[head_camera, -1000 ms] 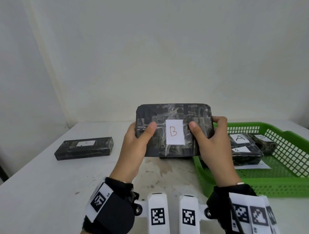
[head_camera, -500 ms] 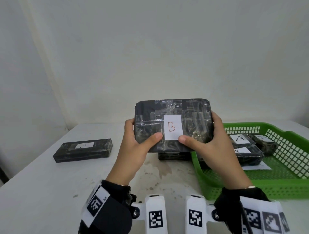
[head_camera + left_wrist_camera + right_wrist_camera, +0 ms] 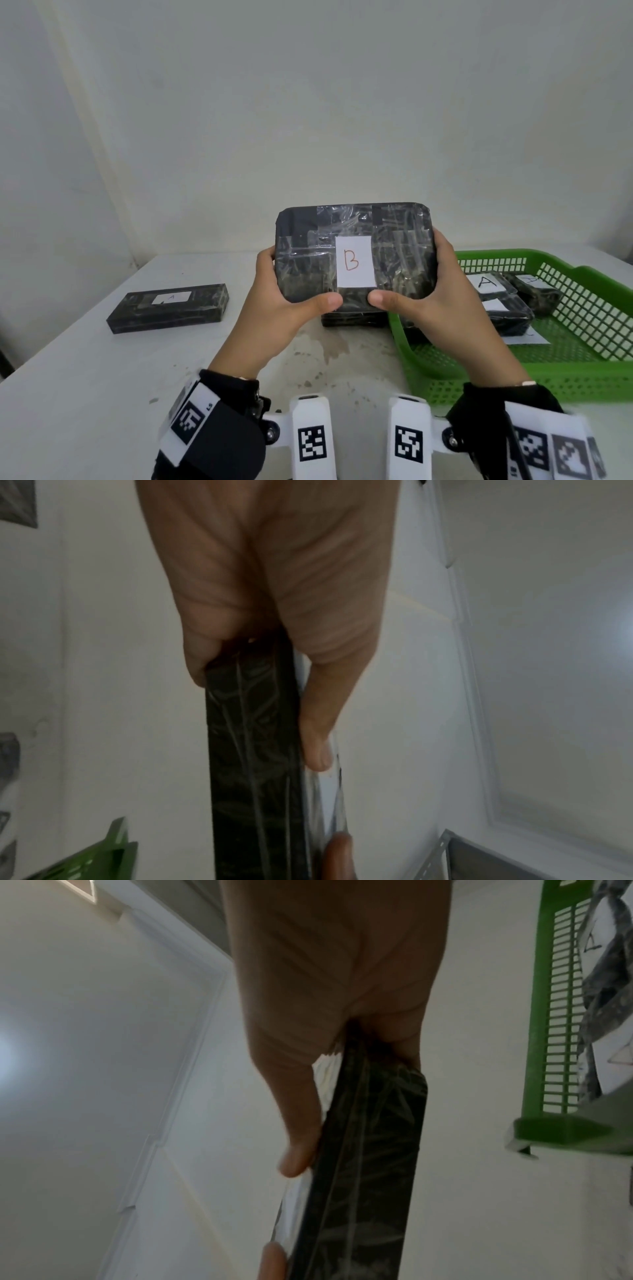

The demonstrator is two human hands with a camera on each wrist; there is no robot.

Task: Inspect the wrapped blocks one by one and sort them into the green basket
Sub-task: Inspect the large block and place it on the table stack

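Both hands hold up a black block wrapped in clear film (image 3: 387,246), its white label with a red B facing me. My left hand (image 3: 291,294) grips its left end, thumb along the lower edge. My right hand (image 3: 424,294) grips its right end, thumb also under the label. The wrist views show the block's edge (image 3: 253,750) (image 3: 369,1150) pinched between thumb and fingers. The green basket (image 3: 513,377) stands at the right with several wrapped blocks, one labelled A (image 3: 486,282). Another wrapped block (image 3: 352,317) lies on the table behind the held one.
A long wrapped block (image 3: 168,306) with a white label lies on the white table (image 3: 85,377) at the left. A plain wall (image 3: 308,120) rises behind the table. A loose paper sheet (image 3: 527,337) lies on the basket floor.
The block has been lifted a little higher and both thumbs have slid from its face down to the lower edge, leaving the B label uncovered.
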